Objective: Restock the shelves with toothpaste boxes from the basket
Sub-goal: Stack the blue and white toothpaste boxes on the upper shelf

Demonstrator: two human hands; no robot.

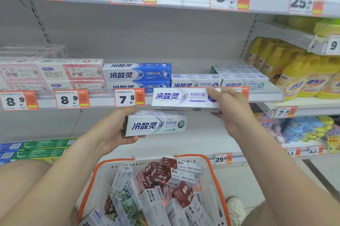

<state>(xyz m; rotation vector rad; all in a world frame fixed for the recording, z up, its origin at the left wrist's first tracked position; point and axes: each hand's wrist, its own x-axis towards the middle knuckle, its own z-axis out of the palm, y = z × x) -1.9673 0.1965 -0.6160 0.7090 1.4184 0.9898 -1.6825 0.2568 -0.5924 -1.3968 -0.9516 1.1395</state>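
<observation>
My left hand [112, 130] grips a white toothpaste box with green print [156, 124] by its left end, in front of the lower shelf gap. My right hand [230, 108] holds a white toothpaste box with purple print [182, 98] by its right end, level with the front edge of the middle shelf [103, 103]. On that shelf lie stacked pink-and-white boxes [53, 73], blue boxes [137, 73] and white boxes [196, 80]. Below me the white basket with an orange rim [213, 170] holds several mixed toothpaste boxes.
Price tags line the shelf edges. Yellow bottles [294, 74] stand on the neighbouring shelf to the right. Green and blue boxes [42, 149] lie on the lower shelf at left. My knees flank the basket, and a white shoe [236, 207] shows beside it.
</observation>
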